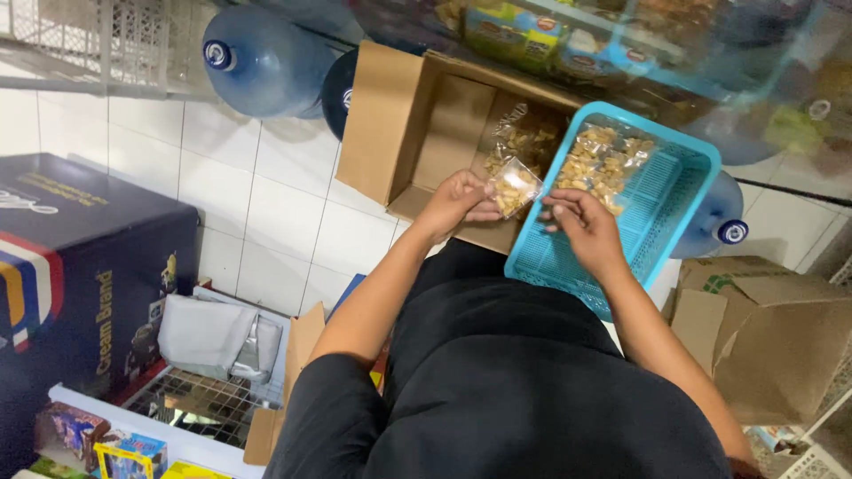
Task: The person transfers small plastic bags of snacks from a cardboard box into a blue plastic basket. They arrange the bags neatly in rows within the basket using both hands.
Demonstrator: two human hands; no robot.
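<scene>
My left hand pinches a small clear packet of snacks above the edge of an open cardboard box. My right hand hovers just right of that packet, fingers curled over the near rim of a turquoise plastic basket. Whether my right hand touches the packet I cannot tell. Several more clear snack packets lie in the basket, and others sit inside the box.
Large blue water bottles lie on the white tiled floor behind the box, another beside the basket. A dark printed carton stands at left, a second cardboard box at right, a wire shelf below.
</scene>
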